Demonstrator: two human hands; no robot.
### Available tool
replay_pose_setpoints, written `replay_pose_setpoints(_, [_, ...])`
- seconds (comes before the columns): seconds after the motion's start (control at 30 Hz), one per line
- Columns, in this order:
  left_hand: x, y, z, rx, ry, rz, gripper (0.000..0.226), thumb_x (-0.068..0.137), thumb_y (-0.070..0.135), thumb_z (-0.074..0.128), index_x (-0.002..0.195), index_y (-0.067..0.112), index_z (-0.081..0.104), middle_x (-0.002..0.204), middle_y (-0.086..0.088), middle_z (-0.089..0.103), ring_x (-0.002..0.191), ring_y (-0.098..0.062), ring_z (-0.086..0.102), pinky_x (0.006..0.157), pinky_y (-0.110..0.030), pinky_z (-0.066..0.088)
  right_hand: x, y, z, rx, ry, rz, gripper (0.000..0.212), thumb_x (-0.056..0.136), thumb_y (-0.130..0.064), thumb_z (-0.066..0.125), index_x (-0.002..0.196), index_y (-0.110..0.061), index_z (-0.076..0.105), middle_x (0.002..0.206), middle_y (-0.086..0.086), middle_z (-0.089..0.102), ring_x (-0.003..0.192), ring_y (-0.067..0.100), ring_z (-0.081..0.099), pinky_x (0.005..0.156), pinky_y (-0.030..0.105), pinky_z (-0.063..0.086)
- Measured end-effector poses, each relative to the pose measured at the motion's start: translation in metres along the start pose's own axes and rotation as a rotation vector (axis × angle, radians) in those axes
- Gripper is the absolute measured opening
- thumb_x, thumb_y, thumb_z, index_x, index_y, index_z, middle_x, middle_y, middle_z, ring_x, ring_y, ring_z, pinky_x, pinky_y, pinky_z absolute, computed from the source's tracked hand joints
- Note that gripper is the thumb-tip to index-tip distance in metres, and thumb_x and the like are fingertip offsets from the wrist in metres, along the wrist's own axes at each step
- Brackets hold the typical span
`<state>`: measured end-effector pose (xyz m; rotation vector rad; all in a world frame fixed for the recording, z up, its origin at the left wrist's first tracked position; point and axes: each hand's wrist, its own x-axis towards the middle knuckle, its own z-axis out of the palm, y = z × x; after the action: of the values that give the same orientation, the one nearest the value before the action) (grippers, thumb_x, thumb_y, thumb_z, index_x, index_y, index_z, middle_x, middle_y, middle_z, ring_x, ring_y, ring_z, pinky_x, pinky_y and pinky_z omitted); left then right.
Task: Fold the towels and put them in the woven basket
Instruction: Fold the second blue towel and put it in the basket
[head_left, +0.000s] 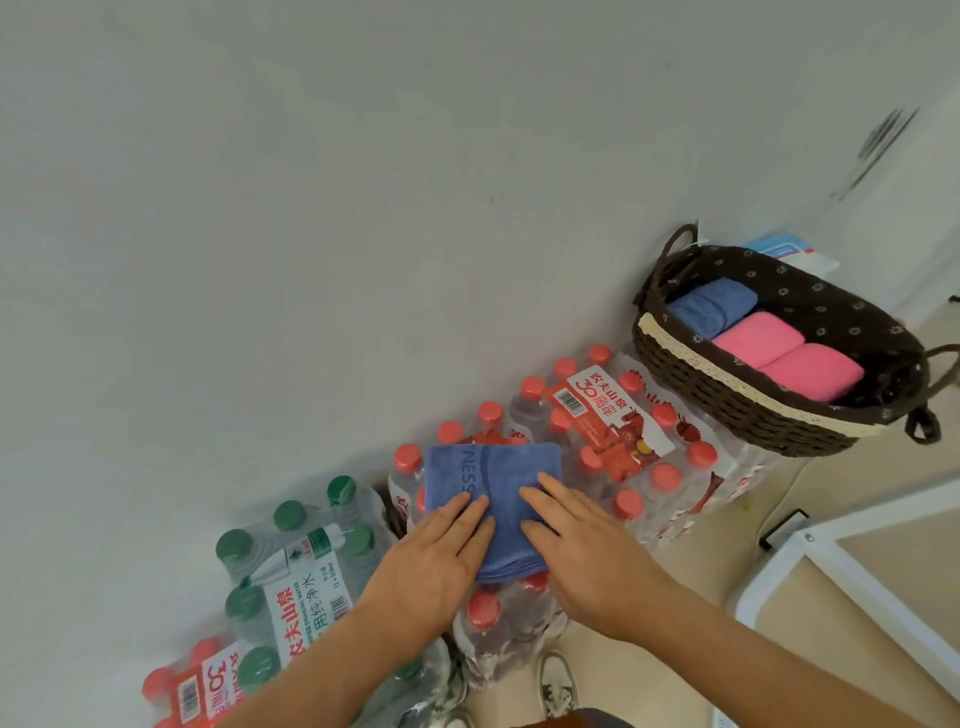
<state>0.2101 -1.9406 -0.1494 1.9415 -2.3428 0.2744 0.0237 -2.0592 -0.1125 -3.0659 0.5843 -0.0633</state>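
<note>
Towel (493, 483) under left hand (436, 561) and right hand (582, 556): blue, darker tone-on-tone lettering. Bottle packs (613, 431) beneath it: red caps, red-and-white labels. Pack (296, 561) left of left hand: green caps, white-green label. Woven basket (727, 400) up-right of right hand: dark brown weave, cream lace trim (691, 358), brown liner (831, 306) with small white flower print. Inside: one blue rolled towel (711, 306), two pink towels (753, 336). Floor (696, 566) beige.

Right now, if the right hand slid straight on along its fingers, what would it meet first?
The right hand lies flat on the towel, fingers aimed at the wall. Past the towel's far edge it would likely meet the red caps first, though depth is unclear.
</note>
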Motion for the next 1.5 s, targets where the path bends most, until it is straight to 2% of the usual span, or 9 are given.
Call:
replay_pose_setpoints(0.23, [-0.004, -0.001, -0.008, -0.11, -0.14, 0.049, 0.07, 0.054, 0.029, 0.085, 0.119, 0.012, 0.066, 0.124, -0.008, 0.064, 0.112, -0.019, 0.063, 0.096, -0.03, 0.046, -0.009, 0.005, -0.003, 0.021, -0.182, -0.016, 0.041, 0.081, -0.033, 0.04, 0.108, -0.018, 0.067, 0.122, 0.005, 0.066, 0.11, 0.018, 0.065, 0.091, 0.035, 0.054])
replay_pose_setpoints(0.33, [-0.001, -0.012, -0.025, -0.331, -0.14, -0.071, 0.042, 0.069, 0.028, 0.069, 0.111, 0.027, 0.067, 0.108, 0.008, 0.07, 0.096, -0.008, 0.067, 0.085, -0.024, 0.053, -0.005, 0.013, -0.006, 0.18, -0.25, 0.006, 0.043, 0.09, -0.032, 0.041, 0.127, -0.012, 0.051, 0.126, 0.006, 0.061, 0.113, 0.023, 0.059, 0.096, 0.038, 0.049])
replay_pose_setpoints(0.43, [0.011, -0.031, -0.04, -0.775, -0.242, -0.366, 0.017, 0.082, 0.022, 0.06, 0.096, 0.029, 0.067, 0.077, 0.007, 0.067, 0.065, -0.005, 0.059, 0.063, -0.023, 0.048, 0.005, 0.021, -0.018, 0.408, -0.313, 0.135, 0.023, 0.095, -0.029, 0.039, 0.114, -0.02, 0.045, 0.096, 0.003, 0.062, 0.082, 0.022, 0.058, 0.072, 0.042, 0.047])
replay_pose_setpoints(0.53, [0.024, -0.046, -0.039, -0.942, -0.191, -0.539, 0.007, 0.086, 0.025, 0.067, 0.092, 0.025, 0.07, 0.075, 0.008, 0.067, 0.062, -0.002, 0.057, 0.062, -0.023, 0.047, 0.017, 0.028, -0.025, 0.527, -0.285, 0.227, 0.011, 0.096, -0.028, 0.039, 0.102, -0.021, 0.044, 0.084, 0.002, 0.059, 0.072, 0.02, 0.055, 0.065, 0.04, 0.044])
replay_pose_setpoints(0.67, [0.035, -0.049, -0.03, -0.911, -0.097, -0.676, 0.007, 0.085, 0.034, 0.068, 0.091, 0.031, 0.069, 0.077, 0.011, 0.069, 0.069, -0.003, 0.064, 0.063, -0.019, 0.049, 0.029, 0.035, -0.022, 0.629, -0.22, 0.353, 0.014, 0.095, -0.027, 0.041, 0.082, -0.03, 0.042, 0.075, -0.003, 0.052, 0.068, 0.016, 0.049, 0.057, 0.031, 0.037])
replay_pose_setpoints(0.87, [0.054, -0.048, -0.027, -0.654, -0.131, -0.729, 0.022, 0.089, 0.039, 0.06, 0.076, 0.021, 0.06, 0.068, 0.002, 0.061, 0.063, -0.016, 0.055, 0.057, -0.027, 0.039, 0.04, 0.04, -0.014, 0.721, -0.12, 0.486, 0.008, 0.095, -0.025, 0.047, 0.095, -0.018, 0.05, 0.079, -0.002, 0.058, 0.067, 0.011, 0.052, 0.055, 0.023, 0.039])
replay_pose_setpoints(1.03, [0.067, -0.05, -0.027, -0.553, -0.117, -0.681, 0.024, 0.087, 0.036, 0.06, 0.105, 0.02, 0.065, 0.096, -0.002, 0.07, 0.087, -0.022, 0.063, 0.072, -0.028, 0.046, 0.05, 0.048, -0.008, 0.766, -0.096, 0.589, 0.013, 0.091, -0.026, 0.056, 0.101, -0.024, 0.049, 0.087, -0.003, 0.063, 0.082, 0.016, 0.061, 0.073, 0.033, 0.052])
replay_pose_setpoints(1.3, [0.063, -0.069, -0.016, -0.525, -0.279, -0.482, 0.031, 0.089, 0.042, 0.057, 0.116, 0.028, 0.061, 0.111, 0.001, 0.054, 0.101, -0.019, 0.052, 0.088, -0.031, 0.045, 0.065, 0.06, -0.018, 0.602, -0.325, 0.458, 0.035, 0.087, -0.025, 0.059, 0.122, -0.019, 0.056, 0.12, -0.001, 0.047, 0.109, 0.02, 0.053, 0.095, 0.036, 0.046])
replay_pose_setpoints(1.5, [0.069, -0.072, -0.039, -0.777, -0.453, -0.501, 0.043, 0.069, 0.036, 0.07, 0.11, 0.031, 0.06, 0.093, 0.007, 0.067, 0.08, -0.012, 0.063, 0.075, -0.031, 0.053, 0.083, 0.059, -0.041, 0.596, -0.568, 0.291, 0.037, 0.074, -0.014, 0.061, 0.109, -0.018, 0.055, 0.097, -0.001, 0.059, 0.081, 0.016, 0.057, 0.068, 0.032, 0.051])
